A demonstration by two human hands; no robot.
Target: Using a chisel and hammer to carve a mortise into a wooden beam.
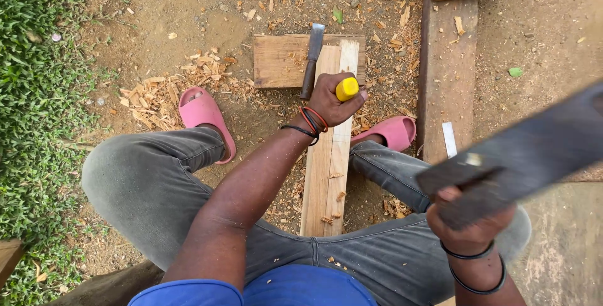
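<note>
The chisel (321, 62), with a yellow plastic handle and a flat dark steel blade, stands just above the centre of the head view, its blade pointing toward twelve o'clock and its edge resting on a short square wooden block (281, 61). The left hand (334, 98) is wrapped tightly round the yellow handle, with red and black bands on its wrist. Under the hand a long pale plank (328, 155) runs from the block toward six o'clock, between the person's knees, its top smooth and light, with a few chips on it.

At four o'clock the right hand (472, 221) is clenched on the end of a broad, dark, flat wooden bar (534, 152), blurred, which slants up toward three o'clock; two black bands circle that wrist.

Pink rubber slides sit on each side of the plank, the left slide (204, 117) at ten o'clock and the right slide (392, 131) just right of centre. Curly wood shavings (163, 92) lie heaped on the bare dirt beside the left slide. A weathered, rough board (447, 73) lies at one o'clock. Grass (38, 92) fills the nine o'clock edge.
</note>
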